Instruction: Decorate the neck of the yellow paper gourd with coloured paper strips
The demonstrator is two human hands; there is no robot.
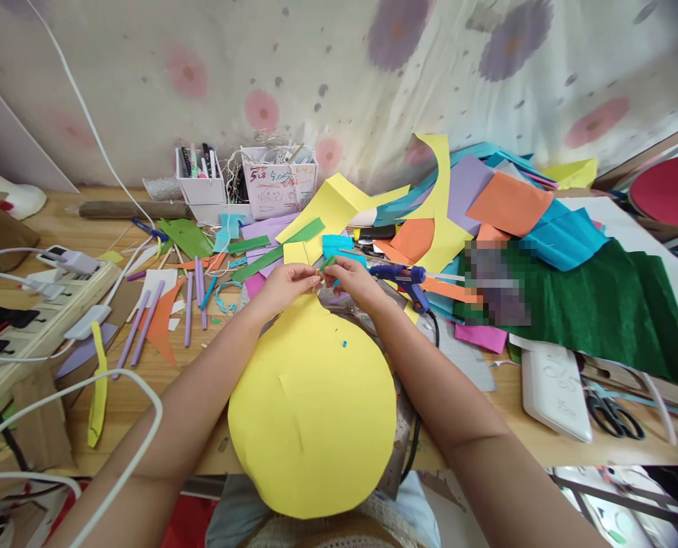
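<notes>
Both my hands meet above the far end of a large round yellow paper piece [316, 411], which overhangs the table's front edge. My left hand [290, 285] is closed in a pinch at the small piece between the hands. A small strip of green paper [328, 263] sits in the fingertips of my right hand [350, 281], also pinched. Tiny blue and green scraps lie on the yellow paper. Just right of my right hand is a blue hot glue gun [404, 279] with a glue stick in its back.
Rolled purple paper tubes [148, 323] and scraps lie left, beside a power strip [36, 335] with cables. Pen boxes [281, 183] stand behind. Coloured paper sheets [510, 202], dark green material [590, 304], a white power bank [555, 392] and scissors [612, 411] lie right.
</notes>
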